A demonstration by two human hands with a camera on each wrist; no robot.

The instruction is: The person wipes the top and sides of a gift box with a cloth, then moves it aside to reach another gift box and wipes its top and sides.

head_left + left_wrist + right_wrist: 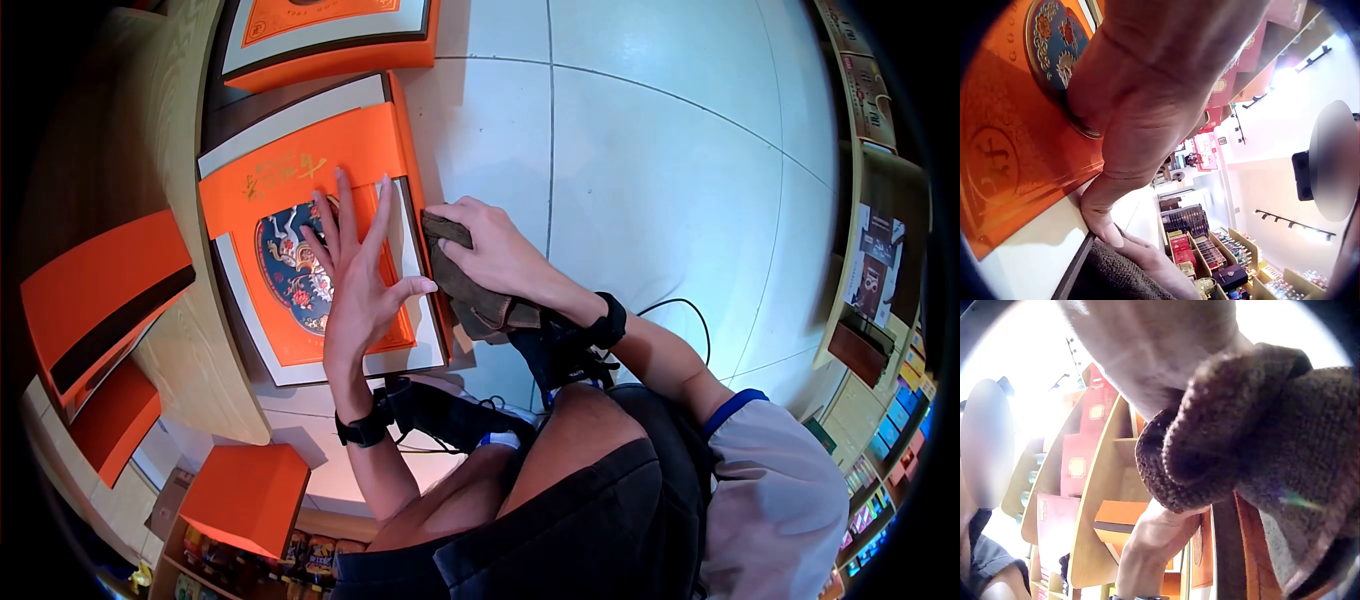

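Observation:
An orange gift box (300, 160) with a round blue emblem (290, 265) stands on a wooden display shelf. My left hand (355, 260) lies flat on its face with fingers spread and straight, the thumb by the white border. My right hand (490, 250) grips a folded brown cloth (470, 295) and holds it against the box's right edge. The left wrist view shows the left hand (1141, 106) over the emblem, the box (1004, 156) beneath it, and the cloth (1110, 278) just below the thumb. In the right wrist view the right hand (1160, 350) bunches the cloth (1260, 437) close to the lens.
More orange boxes sit on the curved wooden shelving: one above (330, 40), others at the left (100, 290) and below (245, 495). White tiled floor (660, 180) spreads to the right, with stocked shelves (880, 250) beyond. My bent knee (590, 420) and a shoe (450, 415) are below the hands.

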